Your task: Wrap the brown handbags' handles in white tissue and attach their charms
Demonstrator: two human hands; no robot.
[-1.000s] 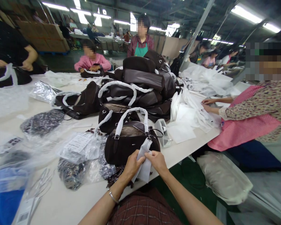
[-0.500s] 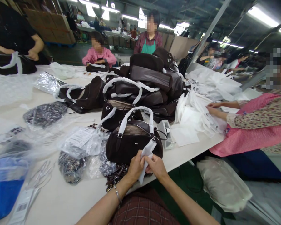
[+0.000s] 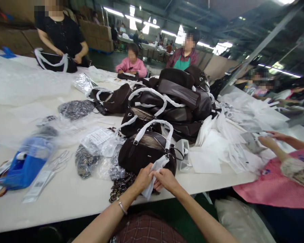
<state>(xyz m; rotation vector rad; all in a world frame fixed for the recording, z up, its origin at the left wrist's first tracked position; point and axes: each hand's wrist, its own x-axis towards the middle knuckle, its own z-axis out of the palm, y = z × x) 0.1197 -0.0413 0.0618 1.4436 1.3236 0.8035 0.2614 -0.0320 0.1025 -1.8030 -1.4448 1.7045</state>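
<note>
Two hands (image 3: pixel 145 178) (image 3: pixel 166 179) pinching white wrap (image 3: pixel 159 164), table edge (image 3: pixel 202 181) near

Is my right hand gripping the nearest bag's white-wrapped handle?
No, the right hand pinches the white strip beside the left hand, below the wrapped handle.

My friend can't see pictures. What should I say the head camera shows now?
A person's left grip and right grip pinch a white strip in front of a dark handbag with a white-wrapped handle. More dark bags are piled behind it on a pale table, with co-workers around.
</note>
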